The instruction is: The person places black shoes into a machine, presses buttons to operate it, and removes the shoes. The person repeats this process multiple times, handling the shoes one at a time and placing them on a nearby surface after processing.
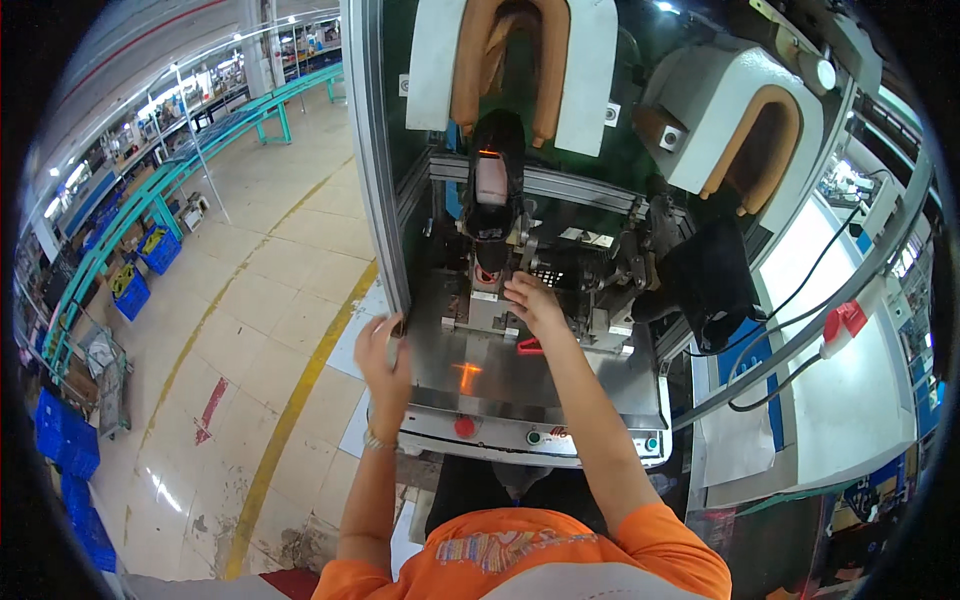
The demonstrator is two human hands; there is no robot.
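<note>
Here the right hand [530, 300] reaches deep into the shoe machine [560, 200], its grip resting with fingers loosely spread on the metal clamp block [490, 305] just below the dark shoe [497, 190], which stands mounted heel-up so the padded U-shaped press [510, 60] above can meet it. The left hand [385, 350] steadies at the steel plate's [500, 375] left edge; its grip seems curled around something small, though I cannot tell what. A red button [465, 426] sits below both hands.
</note>
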